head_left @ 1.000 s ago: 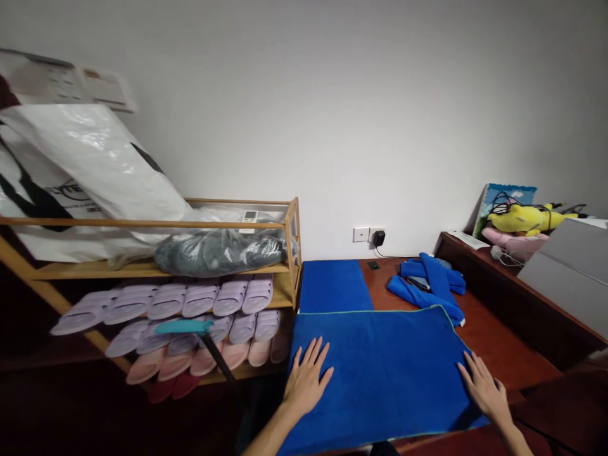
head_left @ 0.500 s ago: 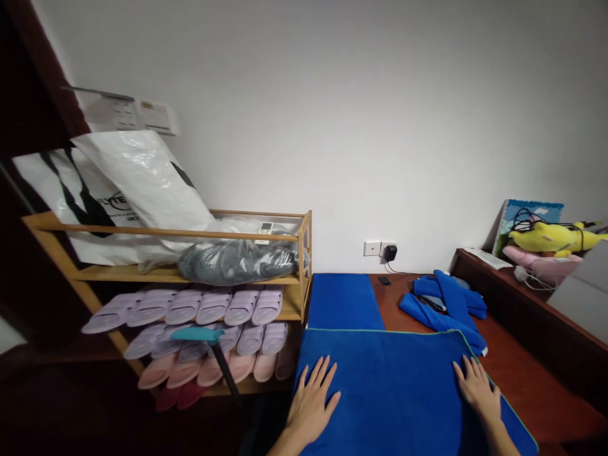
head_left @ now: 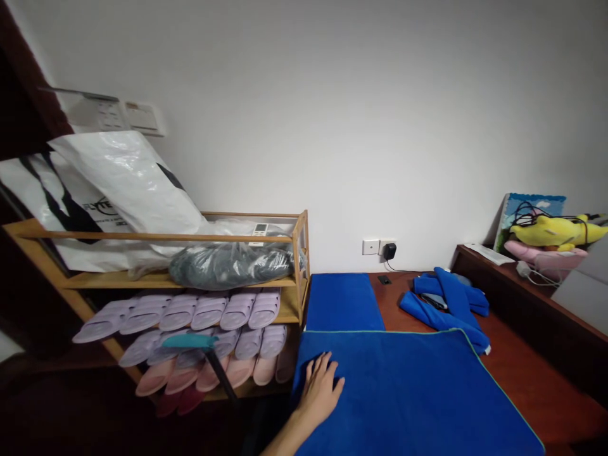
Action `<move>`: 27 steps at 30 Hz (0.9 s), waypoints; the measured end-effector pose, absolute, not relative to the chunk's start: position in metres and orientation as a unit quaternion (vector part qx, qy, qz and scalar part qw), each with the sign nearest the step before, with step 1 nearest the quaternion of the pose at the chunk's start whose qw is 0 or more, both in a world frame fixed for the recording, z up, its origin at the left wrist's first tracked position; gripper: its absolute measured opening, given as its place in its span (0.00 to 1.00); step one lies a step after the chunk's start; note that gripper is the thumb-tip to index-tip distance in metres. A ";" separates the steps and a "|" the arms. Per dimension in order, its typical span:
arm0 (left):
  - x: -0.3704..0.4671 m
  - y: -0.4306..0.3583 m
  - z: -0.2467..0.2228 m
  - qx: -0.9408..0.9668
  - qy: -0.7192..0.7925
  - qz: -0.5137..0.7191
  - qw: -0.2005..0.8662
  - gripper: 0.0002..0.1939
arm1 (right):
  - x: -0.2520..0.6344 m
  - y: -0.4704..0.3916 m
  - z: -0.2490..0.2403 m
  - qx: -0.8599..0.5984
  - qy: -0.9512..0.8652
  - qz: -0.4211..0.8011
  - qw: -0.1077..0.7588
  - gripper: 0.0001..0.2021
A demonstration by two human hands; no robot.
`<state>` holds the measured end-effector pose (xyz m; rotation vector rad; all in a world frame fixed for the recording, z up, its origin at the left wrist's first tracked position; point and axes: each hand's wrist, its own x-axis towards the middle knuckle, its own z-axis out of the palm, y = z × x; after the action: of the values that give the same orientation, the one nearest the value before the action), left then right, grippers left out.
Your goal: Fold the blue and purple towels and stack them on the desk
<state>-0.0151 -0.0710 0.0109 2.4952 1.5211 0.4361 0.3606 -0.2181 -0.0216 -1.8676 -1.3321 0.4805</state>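
A blue towel [head_left: 403,386] with a green edge lies spread flat over the near part of the reddish-brown desk [head_left: 517,367]. On its left part rests my left hand [head_left: 322,385], palm down, fingers a little bent and apart, holding nothing. Behind the spread towel, a folded blue cloth [head_left: 344,301] lies flat against the wall side. To the right of that is a loose, crumpled pile of blue cloth [head_left: 456,301], with something grey partly showing in it. My right hand is out of the picture.
Left of the desk stands a wooden shoe rack [head_left: 297,253] with rows of lilac and pink slippers [head_left: 237,310]. White bags [head_left: 123,183] and a plastic-wrapped bundle [head_left: 232,263] lie on top. A black plug [head_left: 389,251] sits in the wall. A yellow plush toy [head_left: 555,231] rests on the raised right ledge.
My right hand has left the towel's right side and gone out of view. My left hand stays on the towel, its fingers more bent. The view has shifted slightly.
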 end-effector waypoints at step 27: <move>0.167 0.050 0.001 0.857 0.479 0.107 0.158 0.16 | 0.392 -0.070 0.157 -0.611 -0.485 0.242 0.577 0.21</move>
<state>0.1666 0.0495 0.0011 2.4507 1.3690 0.3048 0.3916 -0.0695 0.1573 -1.4293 -1.1345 0.5659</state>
